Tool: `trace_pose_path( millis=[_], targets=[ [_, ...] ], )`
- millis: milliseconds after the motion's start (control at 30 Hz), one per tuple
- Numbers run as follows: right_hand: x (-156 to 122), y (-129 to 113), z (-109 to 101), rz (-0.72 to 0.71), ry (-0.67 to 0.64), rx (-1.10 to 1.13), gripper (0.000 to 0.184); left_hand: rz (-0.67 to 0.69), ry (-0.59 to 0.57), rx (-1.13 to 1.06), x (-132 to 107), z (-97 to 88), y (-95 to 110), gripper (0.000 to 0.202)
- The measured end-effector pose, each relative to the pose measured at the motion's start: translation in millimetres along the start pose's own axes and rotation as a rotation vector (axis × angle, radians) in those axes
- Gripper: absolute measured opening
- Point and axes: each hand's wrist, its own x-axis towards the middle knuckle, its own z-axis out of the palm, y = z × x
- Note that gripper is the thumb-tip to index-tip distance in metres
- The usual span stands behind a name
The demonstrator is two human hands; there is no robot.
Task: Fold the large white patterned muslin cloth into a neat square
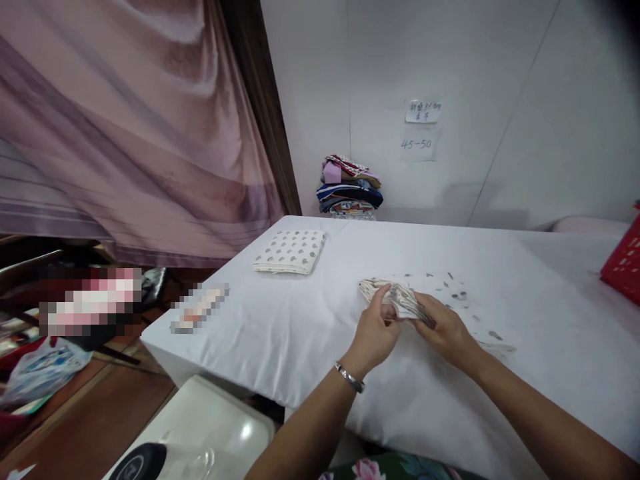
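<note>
A white cloth with small dark prints (450,293) lies spread on the white table (300,333), and one edge of it is gathered into a bunch. My left hand (373,333), with a metal bracelet at the wrist, is closed on that bunched edge. My right hand (445,327) grips the same bunch from the right, fingers pressed on the fabric. A folded cloth with a grey leaf pattern (291,251) rests flat on the table, further away to the left of both hands.
A stack of folded colourful fabrics (349,188) stands at the far table edge against the wall. A red basket (625,263) sits at the right edge. Pink curtains (125,120) hang at left. A white glossy object (200,433) lies below the near table corner.
</note>
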Motion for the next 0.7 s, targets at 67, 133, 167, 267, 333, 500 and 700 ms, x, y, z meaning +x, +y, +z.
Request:
trace_pose_path(
  millis=[67,133,167,267,333,500,700],
  targets=[
    [4.0,0.1,-4.4,0.048,-0.012,0.045,0.042,0.064,-0.020,0.187,-1.0,-4.3,0.7,0.069],
    [8.1,-0.7,-9.5,0.101,-0.014,0.089,0.042,0.133,0.050,0.391,0.0,-8.0,2.1,0.066],
    [10.2,-1.3,-12.0,0.117,-0.020,0.110,0.042,0.171,0.104,0.486,1.7,-9.6,2.8,0.065],
    [16.1,-2.9,-18.5,0.111,-0.085,0.140,0.040,0.282,0.164,0.658,12.9,-14.2,5.3,0.071],
    [19.5,-2.7,-21.2,0.079,-0.147,0.127,0.039,0.333,0.068,0.688,23.8,-16.8,7.8,0.076],
    [21.3,1.3,-23.9,0.095,-0.119,0.049,0.042,0.335,-0.171,0.680,48.6,-17.6,17.1,0.052],
    [3.5,9.8,-35.5,0.273,-0.064,-0.198,0.077,0.397,-0.038,0.603,66.5,-11.9,30.2,0.031]
  ],
)
